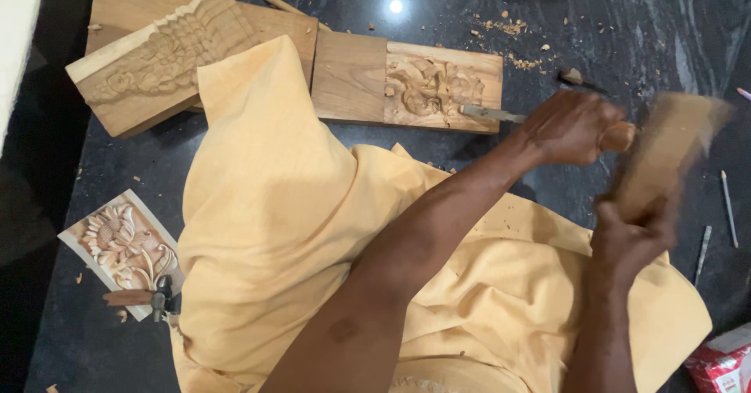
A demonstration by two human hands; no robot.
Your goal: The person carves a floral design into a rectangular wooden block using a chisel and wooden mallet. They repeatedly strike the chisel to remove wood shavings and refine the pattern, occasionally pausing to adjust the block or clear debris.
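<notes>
Left hand (567, 131) grip on chisel (501, 114), lying sideways, blade toward carved panel (434, 88)

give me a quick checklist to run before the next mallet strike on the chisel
1. Chisel tip seated in the carved wood panel: ok.
2. Left hand gripping the chisel handle: ok.
3. Right hand holding the wooden mallet: ok, though blurred by motion.
4. Panel flat on the dark floor: ok.
5. Panel clamped or braced: cannot tell.
6. Spare tools on the floor beside the mallet, apart from it: ok.
</notes>
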